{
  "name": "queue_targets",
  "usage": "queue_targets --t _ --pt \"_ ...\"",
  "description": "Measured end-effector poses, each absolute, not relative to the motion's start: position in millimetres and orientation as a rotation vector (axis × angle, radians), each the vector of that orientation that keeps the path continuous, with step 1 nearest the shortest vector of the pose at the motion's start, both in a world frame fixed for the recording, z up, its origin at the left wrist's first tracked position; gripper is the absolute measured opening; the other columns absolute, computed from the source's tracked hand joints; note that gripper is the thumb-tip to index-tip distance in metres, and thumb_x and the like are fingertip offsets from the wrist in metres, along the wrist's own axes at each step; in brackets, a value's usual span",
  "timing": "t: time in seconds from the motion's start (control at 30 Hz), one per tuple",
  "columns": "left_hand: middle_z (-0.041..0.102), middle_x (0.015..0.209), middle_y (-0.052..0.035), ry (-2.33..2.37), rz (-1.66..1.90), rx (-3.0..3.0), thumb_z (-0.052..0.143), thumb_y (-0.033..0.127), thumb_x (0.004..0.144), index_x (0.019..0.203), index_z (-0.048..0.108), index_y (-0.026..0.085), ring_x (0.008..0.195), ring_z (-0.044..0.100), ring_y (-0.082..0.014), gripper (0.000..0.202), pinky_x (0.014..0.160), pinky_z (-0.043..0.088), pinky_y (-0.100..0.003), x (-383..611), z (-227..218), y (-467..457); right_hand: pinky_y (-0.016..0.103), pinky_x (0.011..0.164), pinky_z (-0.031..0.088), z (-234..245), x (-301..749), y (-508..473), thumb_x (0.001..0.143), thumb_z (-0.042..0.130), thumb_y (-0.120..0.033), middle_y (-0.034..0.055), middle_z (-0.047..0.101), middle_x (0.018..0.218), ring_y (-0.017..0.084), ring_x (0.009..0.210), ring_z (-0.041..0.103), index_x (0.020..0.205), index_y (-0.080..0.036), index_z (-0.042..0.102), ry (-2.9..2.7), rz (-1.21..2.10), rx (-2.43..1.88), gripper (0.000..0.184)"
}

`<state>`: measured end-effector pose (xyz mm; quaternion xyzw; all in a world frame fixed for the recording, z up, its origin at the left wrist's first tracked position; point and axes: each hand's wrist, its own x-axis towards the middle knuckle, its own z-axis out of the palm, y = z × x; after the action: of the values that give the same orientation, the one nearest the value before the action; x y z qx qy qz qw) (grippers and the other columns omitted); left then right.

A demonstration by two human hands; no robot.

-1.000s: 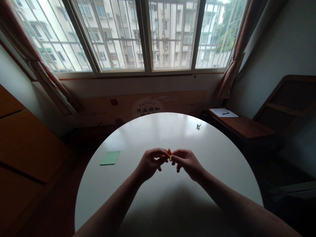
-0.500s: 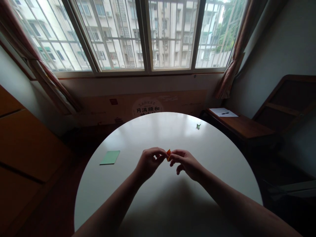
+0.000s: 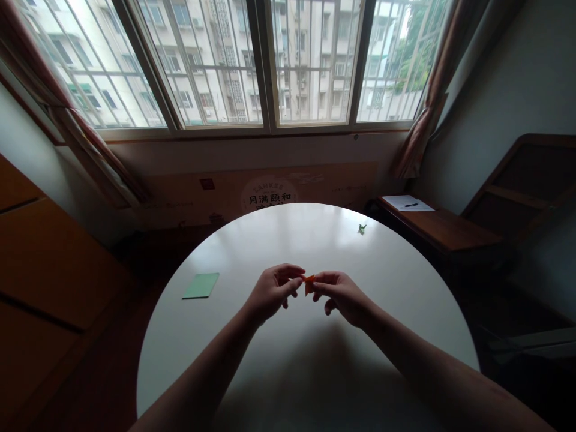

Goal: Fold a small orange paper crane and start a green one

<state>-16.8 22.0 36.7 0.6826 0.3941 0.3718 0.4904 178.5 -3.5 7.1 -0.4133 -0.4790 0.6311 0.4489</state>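
A small folded piece of orange paper [image 3: 309,285] is held between my two hands, a little above the white round table [image 3: 279,366]. My right hand [image 3: 344,298] pinches its right side between thumb and fingers. My left hand [image 3: 274,294] has its thumb and index fingertip at the paper's left tip, in a light pinch. The lower fingers of both hands hang loosely curled. A small green folded-paper figure [image 3: 362,229] rests near the table's far right edge. On the left of the table lies a green square of paper [image 3: 200,286], flat.
Beyond the table at the right stands a brown wooden side table [image 3: 463,231] with a white sheet [image 3: 400,203] and a dark pen [image 3: 411,205] on it. A barred window [image 3: 265,66] with tied curtains fills the far wall. A wooden cabinet [image 3: 40,264] stands at the left.
The orange paper has turned, and a pointed flap now hangs downward. My left thumb and fingers have shifted their grip at its left tip. My right hand keeps its pinch.
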Motion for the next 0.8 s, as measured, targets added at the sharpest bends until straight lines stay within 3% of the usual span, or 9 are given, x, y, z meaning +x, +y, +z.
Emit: queue_targets --t 0.17,0.53,0.8 --pt "0.071 0.071 -0.0077 0.996 0.792 1.651 0.072 0.04 0.08 0.088 0.077 0.012 0.058 0.061 -0.015 0.029 0.037 0.043 -0.017 -17.3 38.3 21.4 0.017 0.041 0.042 8.5 178.3 -4.0 0.071 0.083 -0.045 0.0099 0.073 0.086 0.017 0.071 0.06 0.085 -0.016 0.079 -1.202 1.52 -1.037 0.033" --pt "0.071 0.069 -0.0059 1.047 0.753 1.624 0.072 0.038 0.079 0.082 0.077 0.012 0.054 0.057 -0.0121 0.027 0.038 0.043 -0.017 -14.6 36.8 21.8 0.018 0.04 0.042 7.3 177.7 -5.3 0.074 0.08 -0.049 0.0099 0.073 0.083 0.017 0.07 0.06 0.087 -0.015 0.078 -1.269 1.443 -1.071 0.037" --pt "0.066 0.064 -0.0038 1.068 0.775 1.546 0.072 0.033 0.076 0.078 0.075 0.011 0.052 0.054 -0.011 0.022 0.039 0.041 -0.018 -7.0 34.5 17.6 0.019 0.041 0.043 7.2 175.1 -7.6 0.077 0.076 -0.042 0.0071 0.07 0.076 0.016 0.066 0.06 0.083 -0.014 0.076 -1.318 1.319 -1.082 0.029"
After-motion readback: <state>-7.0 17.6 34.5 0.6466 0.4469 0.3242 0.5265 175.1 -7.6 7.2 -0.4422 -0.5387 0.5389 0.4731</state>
